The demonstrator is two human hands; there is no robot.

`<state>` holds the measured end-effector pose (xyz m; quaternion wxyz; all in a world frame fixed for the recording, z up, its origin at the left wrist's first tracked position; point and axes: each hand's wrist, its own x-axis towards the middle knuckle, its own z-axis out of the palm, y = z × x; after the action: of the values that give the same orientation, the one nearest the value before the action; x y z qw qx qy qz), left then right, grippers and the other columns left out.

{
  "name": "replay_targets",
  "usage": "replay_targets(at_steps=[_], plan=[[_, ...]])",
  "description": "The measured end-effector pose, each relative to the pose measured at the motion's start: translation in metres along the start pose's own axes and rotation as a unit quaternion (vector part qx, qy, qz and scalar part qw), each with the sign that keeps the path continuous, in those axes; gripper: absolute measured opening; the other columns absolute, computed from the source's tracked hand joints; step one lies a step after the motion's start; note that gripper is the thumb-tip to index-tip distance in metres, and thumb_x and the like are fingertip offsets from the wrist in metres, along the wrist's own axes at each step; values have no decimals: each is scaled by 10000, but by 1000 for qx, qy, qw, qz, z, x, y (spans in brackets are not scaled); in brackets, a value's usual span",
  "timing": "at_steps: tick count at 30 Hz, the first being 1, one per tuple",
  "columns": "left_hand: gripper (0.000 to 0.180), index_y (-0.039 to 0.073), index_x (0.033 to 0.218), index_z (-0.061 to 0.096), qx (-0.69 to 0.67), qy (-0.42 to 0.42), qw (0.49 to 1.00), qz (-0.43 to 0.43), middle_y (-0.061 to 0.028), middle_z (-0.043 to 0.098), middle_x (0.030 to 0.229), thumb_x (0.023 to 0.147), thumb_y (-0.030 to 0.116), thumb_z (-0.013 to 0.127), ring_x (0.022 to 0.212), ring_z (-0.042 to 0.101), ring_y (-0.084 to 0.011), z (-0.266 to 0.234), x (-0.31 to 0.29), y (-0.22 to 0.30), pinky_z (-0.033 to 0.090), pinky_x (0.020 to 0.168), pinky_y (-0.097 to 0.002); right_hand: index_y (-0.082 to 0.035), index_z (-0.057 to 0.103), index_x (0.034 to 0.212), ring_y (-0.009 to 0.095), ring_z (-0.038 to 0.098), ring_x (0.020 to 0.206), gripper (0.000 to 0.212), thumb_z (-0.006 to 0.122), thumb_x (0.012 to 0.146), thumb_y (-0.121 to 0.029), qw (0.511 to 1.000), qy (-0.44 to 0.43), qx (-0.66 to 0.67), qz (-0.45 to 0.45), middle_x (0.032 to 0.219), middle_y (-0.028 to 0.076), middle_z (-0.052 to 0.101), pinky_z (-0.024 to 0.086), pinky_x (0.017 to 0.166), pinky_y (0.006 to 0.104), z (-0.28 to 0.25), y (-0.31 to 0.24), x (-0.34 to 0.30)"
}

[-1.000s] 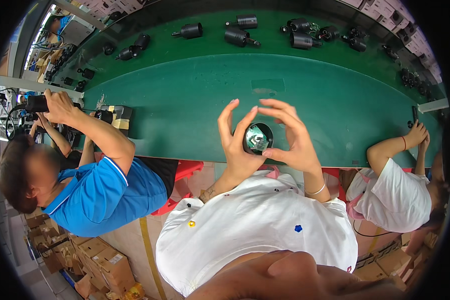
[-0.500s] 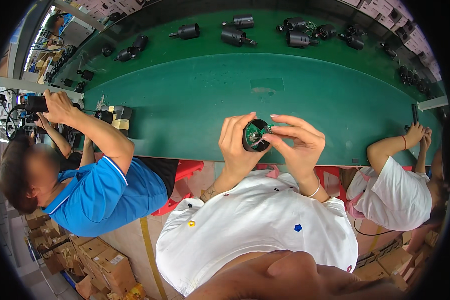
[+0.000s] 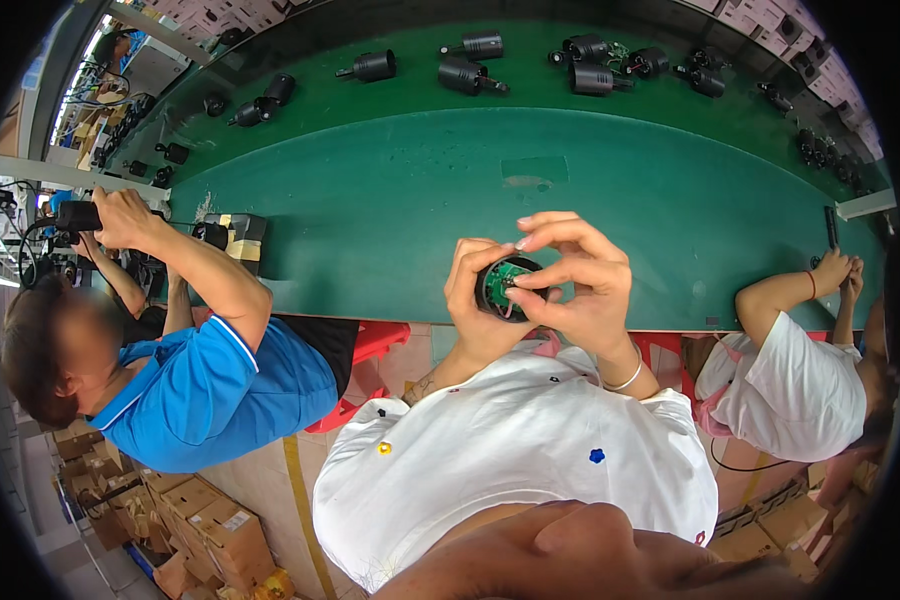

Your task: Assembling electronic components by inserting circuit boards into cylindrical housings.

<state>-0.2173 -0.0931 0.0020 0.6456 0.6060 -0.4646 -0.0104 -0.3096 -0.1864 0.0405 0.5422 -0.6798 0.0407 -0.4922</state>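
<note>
My left hand [image 3: 472,298] is wrapped round a black cylindrical housing [image 3: 486,287], its open end facing up. Inside the mouth sits a green circuit board [image 3: 504,278], with small pale parts on it. The thumb and index finger of my right hand [image 3: 578,275] pinch together at the board, within the rim. The other right fingers arch above the housing. Both hands are just above the near edge of the green table [image 3: 370,220]. My fingers hide part of the board and the far side of the rim.
Several black cylindrical housings [image 3: 463,75] with parts attached lie along a darker green strip [image 3: 410,88] beyond the table. At left, a person in a blue shirt [image 3: 220,390] holds a black tool near a taped dark box [image 3: 240,240]. Another person in white [image 3: 795,385] works at right.
The small green board in my right fingers has moved from above the rim down into the housing. My right hand has shifted left. Housings on the far strip have slid slightly left.
</note>
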Motion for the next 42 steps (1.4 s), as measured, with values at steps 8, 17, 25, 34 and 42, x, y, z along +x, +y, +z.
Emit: replay_targets(at_steps=[8, 17, 25, 34, 42], plan=[[568, 89, 1045, 584, -49, 7, 999, 13, -48, 569, 878, 551, 37, 859, 781, 523, -180, 0, 2, -7, 470, 653, -306, -61, 736, 738, 307, 574, 1146, 175, 762, 610, 57, 987, -64, 40, 142, 985, 52, 633, 520, 919, 404, 5, -2, 5], [502, 89, 1037, 559, -34, 27, 999, 2, -58, 554, 882, 607, 30, 813, 770, 502, -185, 1, -1, -13, 456, 645, -311, -65, 733, 737, 303, 553, 1177, 145, 759, 631, 29, 988, -59, -39, 140, 993, 45, 620, 507, 897, 401, 14, -4, 3], [466, 88, 1041, 543, -36, 17, 999, 15, -65, 551, 899, 646, 37, 785, 776, 493, -195, 3, -1, -16, 455, 651, -330, -69, 730, 737, 305, 528, 1205, 122, 764, 648, 7, 987, -39, -105, 118, 1008, 39, 610, 475, 909, 413, 17, -8, 0], [494, 92, 1085, 549, -12, 76, 995, 55, -71, 556, 942, 653, 43, 783, 808, 497, -212, 7, 1, -20, 478, 715, -361, -67, 678, 826, 316, 519, 1211, 201, 774, 664, 2, 985, -83, -141, 60, 1111, 69, 578, 442, 974, 410, 15, -2, 0], [487, 95, 1150, 500, 107, 42, 986, 121, -89, 531, 992, 731, 66, 745, 860, 507, -225, -2, 6, -22, 508, 807, -383, -92, 449, 1017, 322, 521, 1210, 462, 768, 698, 5, 950, 49, 148, 271, 1303, 115, 437, 418, 1017, 422, 32, 14, -14]])
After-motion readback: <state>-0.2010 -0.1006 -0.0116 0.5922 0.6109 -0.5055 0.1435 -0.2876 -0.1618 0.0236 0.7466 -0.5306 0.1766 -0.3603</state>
